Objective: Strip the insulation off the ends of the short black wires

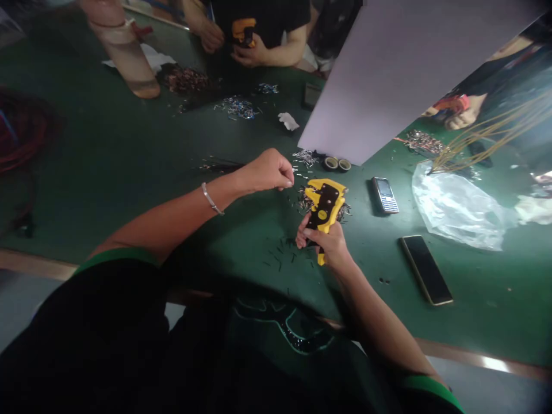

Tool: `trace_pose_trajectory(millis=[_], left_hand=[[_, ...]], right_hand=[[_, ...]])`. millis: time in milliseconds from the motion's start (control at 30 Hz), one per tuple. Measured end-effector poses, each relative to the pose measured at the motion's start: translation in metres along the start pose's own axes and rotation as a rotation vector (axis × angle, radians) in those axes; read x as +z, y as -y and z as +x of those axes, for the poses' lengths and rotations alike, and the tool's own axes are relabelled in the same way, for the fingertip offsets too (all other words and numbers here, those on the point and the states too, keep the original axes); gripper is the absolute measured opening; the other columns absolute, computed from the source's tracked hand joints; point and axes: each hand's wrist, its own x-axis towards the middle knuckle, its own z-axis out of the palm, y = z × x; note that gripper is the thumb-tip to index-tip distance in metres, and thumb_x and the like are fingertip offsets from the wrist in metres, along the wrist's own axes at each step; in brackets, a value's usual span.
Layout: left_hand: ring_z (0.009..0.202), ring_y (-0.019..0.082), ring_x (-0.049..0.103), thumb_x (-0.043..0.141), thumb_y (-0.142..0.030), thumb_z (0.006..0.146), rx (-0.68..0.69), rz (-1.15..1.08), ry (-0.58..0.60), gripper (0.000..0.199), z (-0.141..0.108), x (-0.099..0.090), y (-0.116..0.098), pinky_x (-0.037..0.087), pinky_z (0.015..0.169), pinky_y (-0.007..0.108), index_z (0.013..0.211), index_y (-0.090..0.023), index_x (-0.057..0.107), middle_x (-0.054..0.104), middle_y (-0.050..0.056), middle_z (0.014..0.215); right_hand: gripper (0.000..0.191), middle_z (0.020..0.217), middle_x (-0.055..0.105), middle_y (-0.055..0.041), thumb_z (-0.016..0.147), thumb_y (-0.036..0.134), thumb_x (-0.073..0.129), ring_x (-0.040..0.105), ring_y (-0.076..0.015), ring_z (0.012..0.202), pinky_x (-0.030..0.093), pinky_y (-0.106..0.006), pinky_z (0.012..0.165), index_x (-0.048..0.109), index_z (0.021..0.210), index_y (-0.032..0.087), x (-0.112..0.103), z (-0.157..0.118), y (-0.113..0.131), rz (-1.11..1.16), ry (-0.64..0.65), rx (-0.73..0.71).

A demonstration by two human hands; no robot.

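My right hand [330, 241] is wrapped round the handles of a yellow and black wire stripper [326, 201], its jaws pointing up and to the left. Left of the jaws, my left hand [273, 169] is closed with thumb and fingers pinched together. What sits in that pinch, if anything, is too small to make out. Beyond its fingertips lies a small pile of silvery terminals [305, 157]. Dark wires [222, 167] lie on the table behind my left wrist. Under the stripper is a heap of small dark and coppery pieces [305, 201], and black scraps [280, 256] are scattered nearer me.
A pale panel [379, 75] stands on the green table [194, 224], beside two tape rolls [337, 164]. To the right lie a keypad phone [385, 195], a smartphone [426, 269] and a clear plastic bag [461, 210]. A bottle [129, 60] stands far left. Co-workers hold tools opposite.
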Motion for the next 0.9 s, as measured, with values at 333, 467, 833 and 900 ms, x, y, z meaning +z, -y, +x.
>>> trace_pose_trajectory(millis=[333, 467, 833, 900], left_hand=[[0.062, 0.012, 0.060, 0.059, -0.015, 0.071, 0.187, 0.226, -0.020, 0.016, -0.017, 0.020, -0.021, 0.041, 0.061, 0.024, 0.071, -0.014, 0.075, 0.071, 0.003, 0.067], [0.061, 0.011, 0.060, 0.057, -0.014, 0.071, 0.184, 0.223, 0.018, 0.018, -0.021, 0.029, -0.024, 0.041, 0.060, 0.023, 0.072, -0.015, 0.075, 0.071, 0.002, 0.067], [0.055, 0.008, 0.053, 0.060, -0.014, 0.069, 0.079, 0.002, 0.215, 0.017, -0.024, 0.038, -0.024, 0.037, 0.054, 0.022, 0.074, -0.015, 0.076, 0.068, 0.000, 0.062], [0.054, 0.008, 0.052, 0.061, -0.014, 0.068, 0.054, -0.010, 0.239, 0.016, -0.022, 0.037, -0.023, 0.036, 0.054, 0.022, 0.072, -0.015, 0.076, 0.066, 0.000, 0.059]], right_hand=[[0.027, 0.072, 0.061, 0.0008, 0.068, 0.027, 0.076, 0.060, -0.0173, 0.060, 0.053, -0.040, 0.065, 0.060, 0.088, 0.020, -0.001, -0.001, 0.013, 0.042, -0.118, -0.100], [0.025, 0.073, 0.061, 0.0005, 0.070, 0.028, 0.076, 0.061, -0.0178, 0.061, 0.054, -0.041, 0.067, 0.060, 0.088, 0.021, 0.000, -0.001, 0.012, 0.042, -0.131, -0.110], [0.022, 0.071, 0.057, 0.0023, 0.067, 0.019, 0.070, 0.059, -0.0154, 0.059, 0.055, -0.039, 0.065, 0.058, 0.084, 0.020, -0.002, 0.000, 0.010, 0.095, -0.136, -0.150], [0.022, 0.071, 0.056, 0.0026, 0.065, 0.018, 0.070, 0.059, -0.0153, 0.057, 0.054, -0.038, 0.062, 0.057, 0.083, 0.020, -0.004, 0.001, 0.011, 0.088, -0.127, -0.153]])
